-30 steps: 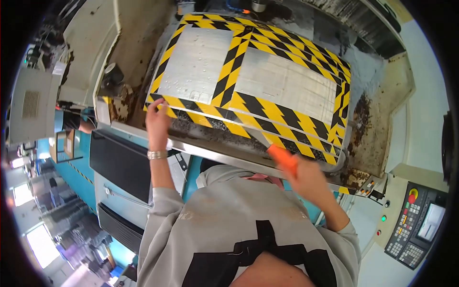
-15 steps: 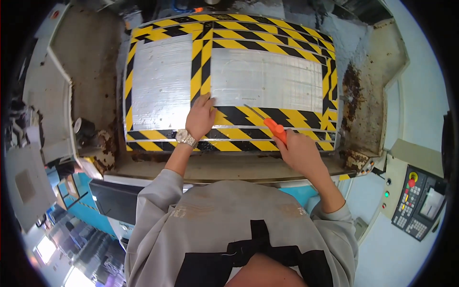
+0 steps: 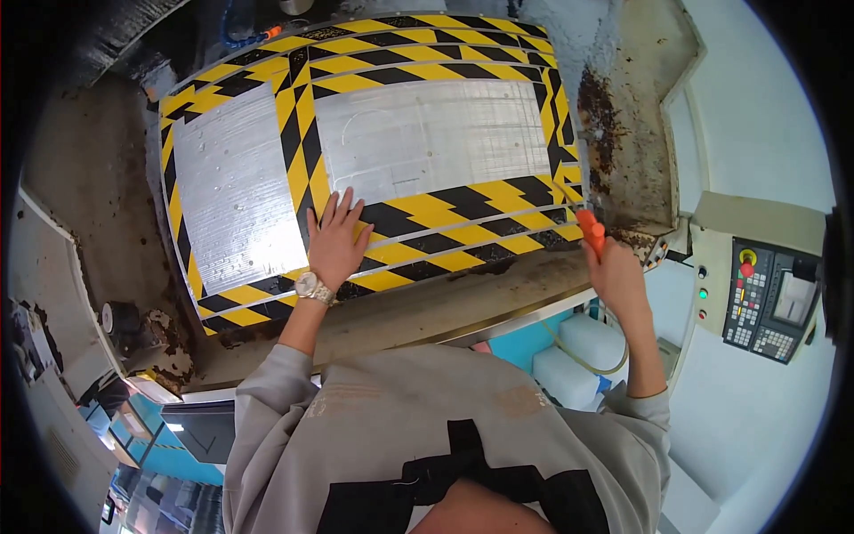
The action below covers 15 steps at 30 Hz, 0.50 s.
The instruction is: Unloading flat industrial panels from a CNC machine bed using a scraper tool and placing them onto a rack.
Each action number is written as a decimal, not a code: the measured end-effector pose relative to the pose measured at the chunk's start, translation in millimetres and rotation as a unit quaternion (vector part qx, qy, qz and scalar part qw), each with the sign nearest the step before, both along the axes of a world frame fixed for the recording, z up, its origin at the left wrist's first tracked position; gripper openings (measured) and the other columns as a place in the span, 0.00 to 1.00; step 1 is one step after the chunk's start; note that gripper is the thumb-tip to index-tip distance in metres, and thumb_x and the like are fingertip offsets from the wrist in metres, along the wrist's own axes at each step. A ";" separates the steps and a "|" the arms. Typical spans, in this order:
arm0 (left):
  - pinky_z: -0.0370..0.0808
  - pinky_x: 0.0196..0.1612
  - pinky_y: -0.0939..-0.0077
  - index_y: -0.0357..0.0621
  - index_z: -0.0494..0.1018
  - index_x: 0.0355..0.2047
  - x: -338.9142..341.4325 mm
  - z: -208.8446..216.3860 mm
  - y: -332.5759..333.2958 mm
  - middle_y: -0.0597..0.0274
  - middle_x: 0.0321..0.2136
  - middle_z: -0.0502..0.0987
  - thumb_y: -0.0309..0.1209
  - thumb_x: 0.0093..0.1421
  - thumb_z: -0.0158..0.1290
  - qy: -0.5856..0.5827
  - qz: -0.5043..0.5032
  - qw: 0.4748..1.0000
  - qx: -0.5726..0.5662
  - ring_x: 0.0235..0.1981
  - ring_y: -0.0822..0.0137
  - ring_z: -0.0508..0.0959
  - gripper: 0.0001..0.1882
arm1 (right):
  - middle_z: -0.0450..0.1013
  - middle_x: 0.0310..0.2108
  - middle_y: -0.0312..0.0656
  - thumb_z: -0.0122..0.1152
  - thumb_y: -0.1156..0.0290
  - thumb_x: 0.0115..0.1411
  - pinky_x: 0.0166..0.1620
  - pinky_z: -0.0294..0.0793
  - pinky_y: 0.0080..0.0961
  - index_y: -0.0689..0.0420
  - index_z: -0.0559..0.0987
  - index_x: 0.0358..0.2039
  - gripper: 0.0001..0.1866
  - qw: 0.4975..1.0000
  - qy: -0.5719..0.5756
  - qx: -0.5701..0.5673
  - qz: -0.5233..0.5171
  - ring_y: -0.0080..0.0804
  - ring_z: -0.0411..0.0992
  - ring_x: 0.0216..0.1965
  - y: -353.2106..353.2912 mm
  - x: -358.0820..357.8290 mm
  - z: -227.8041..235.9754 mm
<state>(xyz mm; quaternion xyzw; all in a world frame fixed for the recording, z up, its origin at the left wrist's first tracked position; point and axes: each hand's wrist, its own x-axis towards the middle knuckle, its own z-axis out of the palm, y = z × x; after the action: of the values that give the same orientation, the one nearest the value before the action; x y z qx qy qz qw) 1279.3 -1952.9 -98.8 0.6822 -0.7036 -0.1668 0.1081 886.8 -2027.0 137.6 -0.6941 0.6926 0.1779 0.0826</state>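
A flat metal plate (image 3: 436, 133) lies in front of me, bordered and divided by yellow-and-black striped tape (image 3: 427, 218). My left hand (image 3: 336, 249), with a watch on the wrist, rests palm down with spread fingers on the tape near the lower junction of the strips. Off the plate's lower right corner, my right hand (image 3: 617, 278) is wrapped around the handle of an orange air blow gun (image 3: 591, 230). Its thin metal nozzle points up and left over the taped right edge. The fingers partly hide the grip.
The plate sits inside a stained machine enclosure with a rusty right wall (image 3: 640, 116) and a front ledge (image 3: 427, 325). A control panel (image 3: 772, 298) stands at the right. Below the ledge hangs a yellowish hose (image 3: 614, 367). A blue hose (image 3: 233, 37) lies at the back left.
My right hand has carried the air blow gun rightward, from the plate's front strip to its right corner. The left hand stays spread on the tape. The view has turned and shifted.
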 end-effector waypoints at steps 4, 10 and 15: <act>0.50 0.70 0.38 0.47 0.73 0.60 17.4 10.0 6.8 0.60 0.69 0.63 0.46 0.67 0.52 0.028 0.045 0.997 0.055 0.70 0.55 0.61 0.26 | 0.76 0.23 0.60 0.57 0.54 0.68 0.33 0.78 0.51 0.65 0.78 0.32 0.22 1.000 0.011 -0.015 -0.010 0.59 0.79 0.29 -4.5 -12.2 0.2; 0.55 0.69 0.42 0.40 0.71 0.60 22.2 7.8 12.5 0.49 0.67 0.63 0.38 0.65 0.54 0.013 0.133 0.991 0.030 0.68 0.45 0.61 0.25 | 0.75 0.20 0.54 0.60 0.54 0.66 0.30 0.74 0.42 0.64 0.78 0.30 0.22 0.933 -0.325 0.148 -0.034 0.55 0.77 0.25 45.2 90.0 -20.1; 0.56 0.69 0.42 0.41 0.66 0.64 4.3 17.3 9.2 0.52 0.70 0.59 0.33 0.63 0.53 0.006 0.010 1.000 -0.007 0.69 0.45 0.59 0.28 | 0.76 0.24 0.60 0.60 0.51 0.65 0.34 0.75 0.50 0.64 0.78 0.30 0.24 0.950 -0.274 0.149 0.007 0.62 0.76 0.30 57.5 127.0 -37.2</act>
<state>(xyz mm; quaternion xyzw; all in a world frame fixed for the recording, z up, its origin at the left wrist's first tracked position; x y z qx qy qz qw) 1283.5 -1943.7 -81.5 0.6873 -0.6973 -0.1648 0.1193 1013.8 -1969.4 100.4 -0.7011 0.6036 0.0823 0.3705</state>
